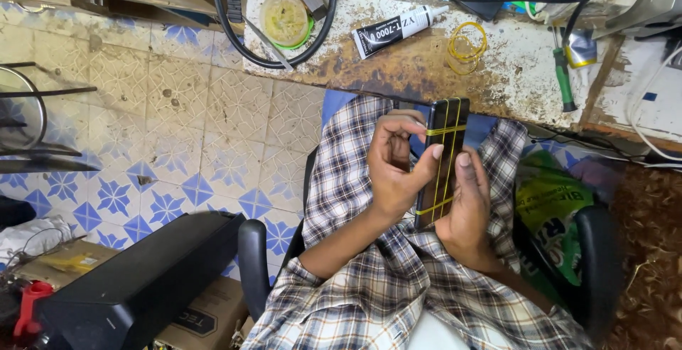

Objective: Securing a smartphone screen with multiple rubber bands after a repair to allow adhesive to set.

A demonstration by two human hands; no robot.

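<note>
Seated worker's lap, seen from above. At far left, a black speaker (135, 286) lies on a cardboard box (199, 314) over the blue-and-cream tiled floor (177, 144). At centre, the left hand (394, 169) curls its fingers loosely, thumb tip pressed on the left edge of a smartphone (442, 162); the right hand (469, 215) cradles the phone from below and right, thumb laid along its face. The smartphone is a dark, glossy slab bound by yellow rubber bands (446, 130), two running lengthwise and two crosswise near top and bottom. Its long axis runs nearly vertical in view, the upper end pointing toward the workbench (426, 73) and leaning slightly right. The phone is held above the plaid-shirted lap, its top end just short of the bench's rusted edge. On the bench lie a glue tube (398, 30), loose yellow bands (465, 46) and a green-handled screwdriver (563, 80). Black armrests (597, 265) flank the lap, limiting sideways room.
</note>
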